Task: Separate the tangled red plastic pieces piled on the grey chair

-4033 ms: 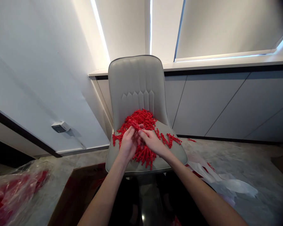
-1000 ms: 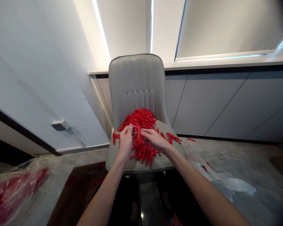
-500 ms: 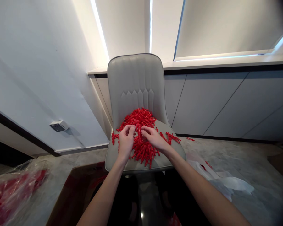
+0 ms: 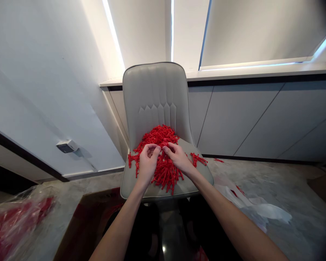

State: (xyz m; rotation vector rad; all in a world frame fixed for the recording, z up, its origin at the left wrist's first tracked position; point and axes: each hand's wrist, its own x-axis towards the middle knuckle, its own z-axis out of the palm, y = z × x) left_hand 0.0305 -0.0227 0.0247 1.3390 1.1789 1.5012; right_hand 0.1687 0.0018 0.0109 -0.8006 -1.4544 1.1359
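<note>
A heap of small red plastic pieces point(image 4: 160, 139) lies on the seat of a grey padded chair point(image 4: 152, 98). My left hand point(image 4: 146, 165) and my right hand point(image 4: 179, 159) rest on the heap side by side, fingers curled and fingertips almost touching near its middle. Both hands pinch into the red pieces; what exactly sits between the fingers is too small to make out. A row of red pieces point(image 4: 165, 177) lies in front of my hands toward the seat's front edge.
A few red pieces point(image 4: 198, 158) are strewn on the seat's right side. A brown cardboard box point(image 4: 78, 224) stands on the floor below left. A clear bag of red parts point(image 4: 13, 221) lies at far left, crumpled clear plastic point(image 4: 260, 212) at right. Grey cabinets point(image 4: 260, 119) line the wall.
Earlier my hands held one red piece upright between them, above the heap. Now they have sunk onto the heap and that piece no longer stands out.
</note>
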